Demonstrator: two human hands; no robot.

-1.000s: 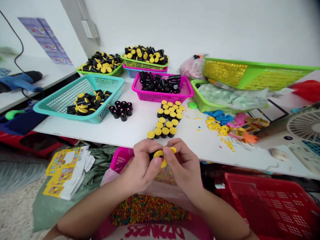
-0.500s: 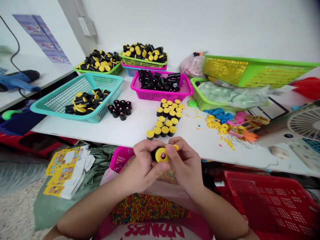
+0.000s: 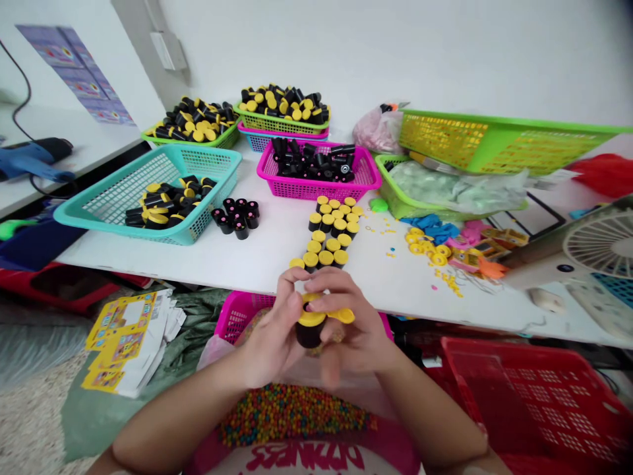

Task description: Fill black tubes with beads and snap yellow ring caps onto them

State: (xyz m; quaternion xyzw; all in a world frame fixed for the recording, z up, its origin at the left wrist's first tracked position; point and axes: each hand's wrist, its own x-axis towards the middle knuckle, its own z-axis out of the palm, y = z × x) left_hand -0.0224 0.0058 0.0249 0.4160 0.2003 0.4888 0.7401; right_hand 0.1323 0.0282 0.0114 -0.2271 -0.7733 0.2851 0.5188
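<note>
Between both hands, over the basket at my lap, is a small black bottle with a yellow flip cap point(image 3: 310, 330). It stands about upright, its yellow lid flap sticking out to the right. My left hand point(image 3: 271, 340) grips the bottle from the left side, thumb near the cap. My right hand point(image 3: 359, 326) curls over the cap from the right, fingers touching its top; its lower fingers are blurred. Just beyond, several black bottles with yellow caps point(image 3: 326, 244) stand in rows on the white table point(image 3: 257, 257). Beneath my hands lie many coloured beads point(image 3: 291, 415).
Black pieces with pink dots point(image 3: 240, 218) stand in a cluster. Behind are a turquoise basket point(image 3: 198, 227), a pink basket point(image 3: 316, 191) and green baskets. Yellow rings point(image 3: 428, 247) and a fan point(image 3: 598, 244) are right. A red crate point(image 3: 539, 396) stands low right.
The bottle has been tipped from facing me to about upright. My right hand has shifted from pinching the lid flap to fingers over the cap's top.
</note>
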